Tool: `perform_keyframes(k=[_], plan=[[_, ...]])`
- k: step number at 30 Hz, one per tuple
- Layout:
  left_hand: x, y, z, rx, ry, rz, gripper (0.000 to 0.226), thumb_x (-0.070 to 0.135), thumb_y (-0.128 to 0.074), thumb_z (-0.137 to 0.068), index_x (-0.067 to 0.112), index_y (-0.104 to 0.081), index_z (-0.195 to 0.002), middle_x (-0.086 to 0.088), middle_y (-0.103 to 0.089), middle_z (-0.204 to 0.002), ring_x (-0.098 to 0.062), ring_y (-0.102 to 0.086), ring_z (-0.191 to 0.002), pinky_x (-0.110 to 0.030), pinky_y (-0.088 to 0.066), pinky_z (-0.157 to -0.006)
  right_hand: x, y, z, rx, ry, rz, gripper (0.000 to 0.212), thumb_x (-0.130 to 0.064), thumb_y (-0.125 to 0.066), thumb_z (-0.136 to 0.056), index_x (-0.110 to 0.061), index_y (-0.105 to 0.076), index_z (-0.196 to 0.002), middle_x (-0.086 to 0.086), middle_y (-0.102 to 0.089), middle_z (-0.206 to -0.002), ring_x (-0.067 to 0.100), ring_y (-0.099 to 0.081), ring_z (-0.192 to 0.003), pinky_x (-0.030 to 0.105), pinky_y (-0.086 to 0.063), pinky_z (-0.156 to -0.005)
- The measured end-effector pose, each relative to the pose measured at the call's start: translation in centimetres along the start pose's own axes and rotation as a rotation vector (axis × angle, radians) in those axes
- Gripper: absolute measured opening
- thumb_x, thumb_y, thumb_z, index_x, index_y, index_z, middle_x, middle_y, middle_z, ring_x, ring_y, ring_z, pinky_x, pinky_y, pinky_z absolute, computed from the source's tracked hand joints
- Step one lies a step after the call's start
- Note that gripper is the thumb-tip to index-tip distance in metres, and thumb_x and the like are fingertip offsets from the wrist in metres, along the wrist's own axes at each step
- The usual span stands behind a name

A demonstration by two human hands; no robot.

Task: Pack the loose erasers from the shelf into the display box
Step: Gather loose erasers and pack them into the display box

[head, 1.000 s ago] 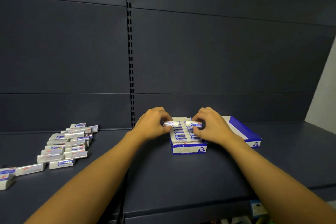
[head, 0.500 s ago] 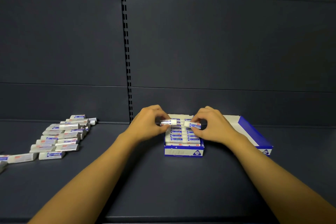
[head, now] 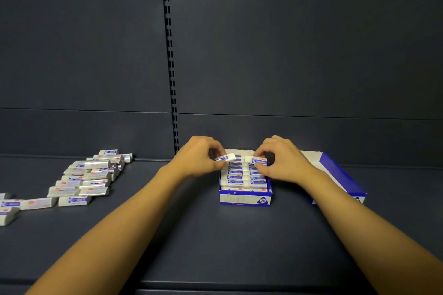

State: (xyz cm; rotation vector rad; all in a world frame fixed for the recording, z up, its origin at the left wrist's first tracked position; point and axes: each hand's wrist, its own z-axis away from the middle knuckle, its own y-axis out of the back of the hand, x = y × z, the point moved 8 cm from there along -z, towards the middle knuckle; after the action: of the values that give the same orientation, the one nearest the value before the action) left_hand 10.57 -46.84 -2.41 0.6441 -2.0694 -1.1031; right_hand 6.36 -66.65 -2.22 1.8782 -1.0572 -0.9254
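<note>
Erasers fill the display box [head: 245,199] in two near rows; left hand [head: 200,159] and right hand [head: 282,163] each pinch one eraser over its far end. Perhaps twenty loose erasers [head: 88,176] remain, well left.

- A dark slate-blue back wall [head: 299,55] of wide horizontal panels, with thin seams running across between them.
- A vertical slotted upright [head: 169,55], black, running down the wall to shelf level.
- A blue and white lid [head: 335,170] lying open-side up just beside the right of the packed carton.
</note>
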Motion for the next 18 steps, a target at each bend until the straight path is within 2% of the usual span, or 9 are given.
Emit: perform_keyframes(k=[3, 10, 15, 18], plan=[[0.4, -0.3, -0.8, -0.071, 0.094, -0.089, 0.029, 0.049, -0.076, -0.083, 0.024, -0.076, -0.098, 0.010, -0.072, -0.092, -0.008, -0.066, -0.082, -0.030, -0.058, -0.072, 0.1, 0.4, 0.0, 0.006, -0.010, 0.010, 0.022, -0.039, -0.076, -0.082, -0.029, -0.071, -0.101, -0.018, -0.064, -0.097, 0.006, -0.056, -0.094, 0.029, -0.054, -0.078], [1.4, -2.7, -1.7, -0.179, 0.263, -0.157, 0.037, 0.047, -0.079, -0.083, 0.014, -0.075, -0.099, -0.002, -0.075, -0.094, -0.018, -0.070, -0.085, -0.041, -0.062, -0.081, -0.2, 0.6, 0.1, -0.002, -0.017, 0.032, 0.024, -0.040, -0.076, -0.082, -0.028, -0.072, -0.102, -0.018, -0.063, -0.097, 0.005, -0.055, -0.092, 0.028, -0.053, -0.077], [1.2, -2.9, -2.1, -0.208, 0.287, -0.084, 0.038, 0.047, -0.079, -0.083, 0.013, -0.077, -0.099, -0.001, -0.075, -0.096, -0.016, -0.069, -0.088, -0.036, -0.061, -0.081, -0.3, 0.6, 0.1, -0.004, -0.022, 0.030, 0.022, -0.039, -0.076, -0.081, -0.029, -0.072, -0.099, -0.018, -0.064, -0.096, 0.005, -0.056, -0.092, 0.030, -0.055, -0.077], [1.1, -1.4, -2.3, -0.247, 0.174, -0.110, 0.028, 0.037, -0.074, -0.089, 0.016, -0.079, -0.106, 0.001, -0.075, -0.105, -0.014, -0.068, -0.095, -0.028, -0.056, -0.081, -0.1, 1.0, 0.2, 0.003, -0.022, 0.027, 0.022, -0.040, -0.076, -0.081, -0.029, -0.072, -0.099, -0.018, -0.064, -0.095, 0.004, -0.056, -0.092, 0.028, -0.054, -0.076]])
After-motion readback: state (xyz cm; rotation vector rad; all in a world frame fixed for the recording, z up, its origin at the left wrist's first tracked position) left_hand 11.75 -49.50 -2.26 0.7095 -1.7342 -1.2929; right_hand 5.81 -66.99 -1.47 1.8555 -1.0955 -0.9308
